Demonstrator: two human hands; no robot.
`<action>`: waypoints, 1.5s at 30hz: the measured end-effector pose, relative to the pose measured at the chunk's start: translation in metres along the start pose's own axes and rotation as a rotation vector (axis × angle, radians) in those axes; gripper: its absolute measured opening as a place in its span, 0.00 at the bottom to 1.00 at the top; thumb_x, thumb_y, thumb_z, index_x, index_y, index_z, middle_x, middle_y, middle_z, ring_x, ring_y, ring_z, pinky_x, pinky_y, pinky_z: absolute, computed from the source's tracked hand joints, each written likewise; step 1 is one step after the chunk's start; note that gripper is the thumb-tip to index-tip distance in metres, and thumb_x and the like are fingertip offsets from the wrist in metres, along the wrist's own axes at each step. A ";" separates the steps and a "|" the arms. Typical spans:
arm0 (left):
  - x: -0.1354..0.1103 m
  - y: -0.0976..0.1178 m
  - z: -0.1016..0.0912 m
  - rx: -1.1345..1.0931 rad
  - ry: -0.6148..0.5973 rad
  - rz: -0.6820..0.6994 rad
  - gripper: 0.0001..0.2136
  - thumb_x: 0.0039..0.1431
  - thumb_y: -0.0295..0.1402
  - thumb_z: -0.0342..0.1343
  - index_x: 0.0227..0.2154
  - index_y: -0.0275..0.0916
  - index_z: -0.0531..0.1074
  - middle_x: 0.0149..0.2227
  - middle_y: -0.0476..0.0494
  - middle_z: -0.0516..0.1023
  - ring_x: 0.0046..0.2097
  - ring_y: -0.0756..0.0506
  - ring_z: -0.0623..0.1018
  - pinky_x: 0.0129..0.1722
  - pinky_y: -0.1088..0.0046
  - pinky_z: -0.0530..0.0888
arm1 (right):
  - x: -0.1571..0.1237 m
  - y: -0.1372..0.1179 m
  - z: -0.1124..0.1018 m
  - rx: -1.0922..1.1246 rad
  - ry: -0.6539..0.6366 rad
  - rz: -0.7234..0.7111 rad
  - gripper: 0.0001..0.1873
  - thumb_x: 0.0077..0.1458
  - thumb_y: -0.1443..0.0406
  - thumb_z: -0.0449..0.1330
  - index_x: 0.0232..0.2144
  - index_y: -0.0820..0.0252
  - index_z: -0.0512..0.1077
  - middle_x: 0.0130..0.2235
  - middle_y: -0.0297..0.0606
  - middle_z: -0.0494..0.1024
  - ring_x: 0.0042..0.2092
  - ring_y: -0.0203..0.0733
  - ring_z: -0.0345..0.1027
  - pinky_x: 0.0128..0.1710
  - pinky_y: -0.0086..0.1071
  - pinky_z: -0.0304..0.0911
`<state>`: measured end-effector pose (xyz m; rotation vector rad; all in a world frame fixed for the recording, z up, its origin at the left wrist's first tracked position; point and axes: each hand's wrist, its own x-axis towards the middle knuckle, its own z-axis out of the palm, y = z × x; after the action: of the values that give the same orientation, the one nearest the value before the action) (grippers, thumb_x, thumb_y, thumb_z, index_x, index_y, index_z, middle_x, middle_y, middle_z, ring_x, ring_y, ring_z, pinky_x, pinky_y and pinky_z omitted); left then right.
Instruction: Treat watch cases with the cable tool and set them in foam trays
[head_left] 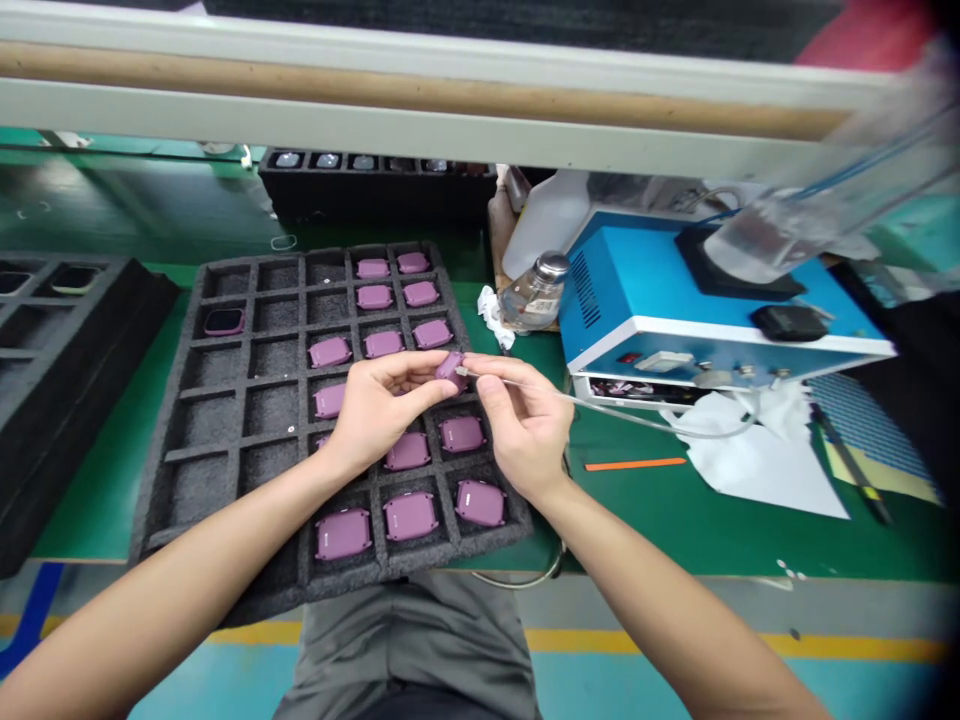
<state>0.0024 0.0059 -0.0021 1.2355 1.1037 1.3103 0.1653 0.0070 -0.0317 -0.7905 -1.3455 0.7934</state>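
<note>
My left hand (pixel 379 400) is closed around a small purple case (pixel 451 369), held above a black foam tray (pixel 232 410). My right hand (pixel 521 415) pinches a thin needle tip (pixel 463 372) on a clear tube (pixel 637 420), its point touching the held case. Several more purple cases (pixel 410 515) lie in the tray's right-hand cells, while the left-hand cells are mostly bare. One darker-faced case (pixel 223 321) sits alone at the upper left.
A blue machine (pixel 675 300) stands to the right, the tube running to it. A glass bottle (pixel 534 292) and white jug (pixel 547 220) stand behind. White paper (pixel 757 460) and an orange strip (pixel 634 464) lie on the green mat. More black trays (pixel 60 350) sit left and behind.
</note>
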 end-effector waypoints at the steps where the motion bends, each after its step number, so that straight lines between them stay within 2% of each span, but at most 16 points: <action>1: 0.000 0.001 0.000 0.011 0.006 0.000 0.17 0.46 0.34 0.75 0.40 0.38 0.84 0.40 0.42 0.87 0.41 0.41 0.86 0.48 0.64 0.83 | 0.001 0.000 0.001 0.002 0.002 0.000 0.06 0.64 0.64 0.62 0.40 0.53 0.81 0.43 0.39 0.85 0.47 0.43 0.80 0.51 0.39 0.77; 7: 0.003 0.004 -0.001 0.106 0.030 0.010 0.18 0.46 0.36 0.75 0.42 0.37 0.84 0.40 0.41 0.87 0.39 0.43 0.86 0.46 0.69 0.83 | 0.006 0.001 0.003 0.003 0.003 0.002 0.07 0.64 0.62 0.62 0.39 0.55 0.80 0.43 0.40 0.85 0.47 0.42 0.80 0.51 0.37 0.77; 12: 0.005 0.007 -0.001 0.158 0.038 0.019 0.19 0.46 0.39 0.75 0.41 0.38 0.84 0.39 0.41 0.87 0.40 0.42 0.86 0.48 0.67 0.83 | 0.008 0.002 0.004 0.050 -0.005 -0.005 0.07 0.64 0.63 0.61 0.40 0.54 0.80 0.43 0.40 0.84 0.47 0.41 0.80 0.51 0.36 0.77; 20: 0.006 0.008 -0.002 0.188 0.066 0.020 0.22 0.43 0.45 0.76 0.40 0.38 0.85 0.39 0.40 0.87 0.38 0.41 0.86 0.45 0.67 0.84 | 0.009 0.003 0.005 0.069 -0.005 0.003 0.07 0.64 0.63 0.62 0.39 0.55 0.80 0.43 0.40 0.84 0.47 0.41 0.80 0.51 0.36 0.77; 28: 0.006 0.005 -0.002 0.193 0.064 0.016 0.22 0.43 0.43 0.76 0.40 0.38 0.85 0.39 0.41 0.87 0.38 0.42 0.86 0.45 0.68 0.84 | 0.009 0.003 0.005 0.063 -0.003 0.015 0.07 0.64 0.62 0.62 0.39 0.55 0.80 0.43 0.40 0.84 0.47 0.41 0.80 0.50 0.36 0.77; 39: 0.006 0.008 -0.001 0.169 0.067 0.008 0.22 0.42 0.44 0.76 0.40 0.38 0.85 0.38 0.40 0.87 0.38 0.41 0.86 0.45 0.66 0.84 | 0.009 0.002 0.004 0.090 -0.013 0.007 0.07 0.64 0.65 0.62 0.40 0.55 0.80 0.43 0.39 0.84 0.47 0.40 0.80 0.50 0.35 0.76; 45: 0.006 0.007 -0.002 0.170 0.056 0.015 0.21 0.43 0.43 0.76 0.40 0.38 0.85 0.38 0.41 0.87 0.38 0.42 0.86 0.45 0.67 0.84 | 0.009 0.003 0.005 0.056 -0.008 0.023 0.07 0.64 0.61 0.62 0.39 0.55 0.80 0.43 0.40 0.84 0.47 0.41 0.80 0.51 0.37 0.77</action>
<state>-0.0002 0.0117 0.0051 1.3401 1.2697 1.2903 0.1607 0.0161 -0.0290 -0.7607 -1.3180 0.8488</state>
